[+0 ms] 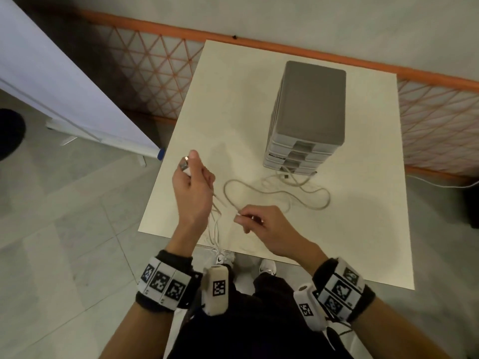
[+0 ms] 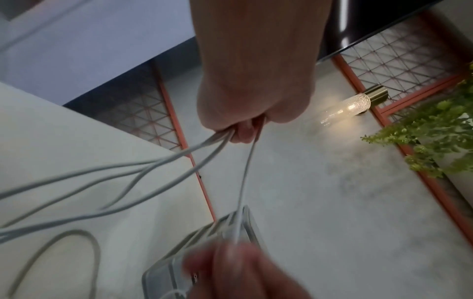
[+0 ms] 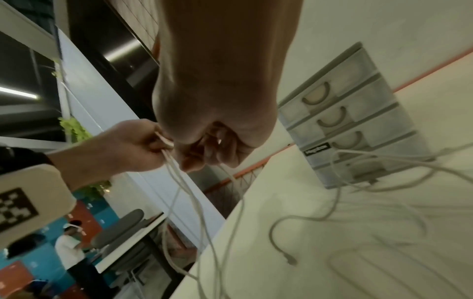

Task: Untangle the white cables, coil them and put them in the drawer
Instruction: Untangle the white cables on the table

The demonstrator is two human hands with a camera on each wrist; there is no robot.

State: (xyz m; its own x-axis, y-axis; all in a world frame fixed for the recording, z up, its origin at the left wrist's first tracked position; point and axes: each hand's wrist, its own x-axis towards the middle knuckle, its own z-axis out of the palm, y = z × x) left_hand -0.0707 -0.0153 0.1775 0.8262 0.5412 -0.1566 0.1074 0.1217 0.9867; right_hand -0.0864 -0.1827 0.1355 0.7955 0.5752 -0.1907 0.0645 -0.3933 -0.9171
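Note:
White cables [image 1: 277, 193] lie in loose loops on the cream table [image 1: 337, 229], trailing toward the front of the grey drawer unit [image 1: 308, 110]. My left hand [image 1: 193, 182] is raised over the table's left edge and grips a USB plug and several cable strands [image 2: 179, 159] that hang down past the edge. My right hand [image 1: 261, 224] pinches one strand [image 2: 245, 182] close to the left hand; that strand runs taut between both hands. In the right wrist view the drawer unit [image 3: 353, 121] shows its stacked drawers, all pushed in. A loose plug end [image 3: 290, 261] rests on the table.
An orange-framed mesh fence [image 1: 145, 73] runs behind the table. A white board on a stand [image 1: 64, 81] leans at the left. A lit glass lamp [image 2: 350, 107] and a green plant [image 2: 435, 133] show in the left wrist view. People stand far off [image 3: 69, 242].

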